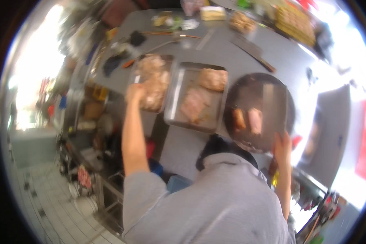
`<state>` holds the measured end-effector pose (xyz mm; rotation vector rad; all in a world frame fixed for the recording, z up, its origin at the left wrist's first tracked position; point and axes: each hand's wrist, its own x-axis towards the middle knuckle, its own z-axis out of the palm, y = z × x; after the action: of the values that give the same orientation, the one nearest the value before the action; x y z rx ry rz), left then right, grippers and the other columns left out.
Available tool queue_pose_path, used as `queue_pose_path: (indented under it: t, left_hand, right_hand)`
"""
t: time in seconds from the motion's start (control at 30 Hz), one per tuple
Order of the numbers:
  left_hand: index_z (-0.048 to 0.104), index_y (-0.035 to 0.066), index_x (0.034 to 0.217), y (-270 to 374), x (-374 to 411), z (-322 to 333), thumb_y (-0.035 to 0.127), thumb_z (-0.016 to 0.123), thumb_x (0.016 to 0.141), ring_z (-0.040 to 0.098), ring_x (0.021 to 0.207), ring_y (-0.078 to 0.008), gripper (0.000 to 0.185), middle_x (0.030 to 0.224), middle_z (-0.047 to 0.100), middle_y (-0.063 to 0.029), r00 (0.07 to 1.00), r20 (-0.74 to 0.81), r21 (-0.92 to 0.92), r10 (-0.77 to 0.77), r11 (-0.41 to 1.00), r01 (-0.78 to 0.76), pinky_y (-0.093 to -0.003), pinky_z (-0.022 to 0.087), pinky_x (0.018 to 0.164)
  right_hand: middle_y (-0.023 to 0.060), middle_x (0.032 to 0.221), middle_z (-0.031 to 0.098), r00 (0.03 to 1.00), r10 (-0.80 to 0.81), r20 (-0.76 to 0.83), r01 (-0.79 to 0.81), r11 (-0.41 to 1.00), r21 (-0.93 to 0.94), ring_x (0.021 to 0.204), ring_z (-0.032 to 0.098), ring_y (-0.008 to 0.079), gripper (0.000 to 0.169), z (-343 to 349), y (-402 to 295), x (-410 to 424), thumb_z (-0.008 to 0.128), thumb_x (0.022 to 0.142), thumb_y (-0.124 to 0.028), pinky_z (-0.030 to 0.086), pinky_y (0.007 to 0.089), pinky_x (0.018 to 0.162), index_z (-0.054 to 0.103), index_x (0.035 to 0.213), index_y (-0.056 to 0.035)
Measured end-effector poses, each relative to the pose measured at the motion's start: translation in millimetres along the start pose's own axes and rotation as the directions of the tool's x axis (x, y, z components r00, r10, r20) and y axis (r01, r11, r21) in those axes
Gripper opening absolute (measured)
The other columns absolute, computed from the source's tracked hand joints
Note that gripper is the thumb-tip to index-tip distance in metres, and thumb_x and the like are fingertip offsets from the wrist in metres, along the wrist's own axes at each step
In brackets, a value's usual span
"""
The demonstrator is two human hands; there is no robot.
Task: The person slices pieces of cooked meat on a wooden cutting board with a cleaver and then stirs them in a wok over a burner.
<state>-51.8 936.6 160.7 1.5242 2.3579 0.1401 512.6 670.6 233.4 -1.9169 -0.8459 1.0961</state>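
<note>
My left hand (136, 91) is at the near left side of a metal tray (168, 61) heaped with pale pieces of raw meat (154, 79); blur hides whether its fingers grip anything. My right hand (282, 145) holds a cleaver (274, 106), its broad blade over the right part of a round dark chopping board (241, 88). Left of the blade, two small pieces of meat lie on the board, one browner (239, 119) and one pink (255, 121). Between the left tray and the board, a second metal tray (173, 106) holds two larger slabs of meat (213, 79).
Another cleaver (254, 53) lies behind the board on the grey table (213, 50). Farther back are a long thin rod (158, 33), a bag of brown pieces (242, 22) and a yellow crate (296, 23). Clear plastic bags (84, 39) hang at the left.
</note>
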Motion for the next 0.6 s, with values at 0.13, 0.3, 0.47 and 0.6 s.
queue_pose_path:
  t: [0.13,0.3,0.47,0.6]
  left_hand:
    - [0.067,0.002,0.111,111,-80,10,0.019,0.067,0.085,0.065,0.100,-0.0273,0.031,0.108,0.068,-0.0181,0.962,-0.064,-0.215,0.267,0.937,-0.275,-0.0364,0.051,0.085]
    - [0.068,0.008,0.112,253,-187,67,0.013,0.071,0.081,0.066,0.092,-0.0194,0.031,0.104,0.068,-0.0112,0.633,0.089,-0.395,0.769,0.611,-0.687,-0.0306,0.052,0.082]
    - [0.066,0.003,0.110,337,-254,141,0.017,0.072,0.075,0.063,0.095,-0.0274,0.038,0.104,0.062,-0.0162,0.283,0.284,-0.368,0.916,0.377,-0.850,-0.0351,0.050,0.085]
    - [0.062,0.005,0.101,361,-272,150,0.030,0.076,0.067,0.052,0.109,-0.0299,0.044,0.106,0.055,-0.0149,0.262,0.463,-0.136,0.847,0.360,-0.923,-0.0409,0.041,0.092]
  right_hand:
    - [0.0046,0.057,0.054,0.992,0.006,-0.127,-0.016,0.997,-0.073,0.045,0.050,0.0135,0.022,-28,5,-7,0.054,0.094,-0.020,0.040,0.0295,0.043,0.057,0.102,0.0004]
    - [0.0051,0.054,0.053,0.984,0.036,-0.175,-0.039,0.999,-0.009,0.043,0.050,0.0128,0.020,-53,17,-15,0.052,0.096,-0.018,0.040,0.0299,0.043,0.057,0.102,0.0009]
    - [0.0050,0.053,0.053,0.984,0.065,-0.168,-0.059,0.997,0.042,0.043,0.050,0.0130,0.020,-64,36,-23,0.052,0.096,-0.018,0.041,0.0301,0.044,0.056,0.101,0.0005]
    - [0.0060,0.054,0.054,0.978,0.110,-0.180,-0.105,0.994,0.034,0.044,0.052,0.0139,0.019,-74,53,-34,0.052,0.096,-0.018,0.041,0.0305,0.045,0.056,0.099,0.0003]
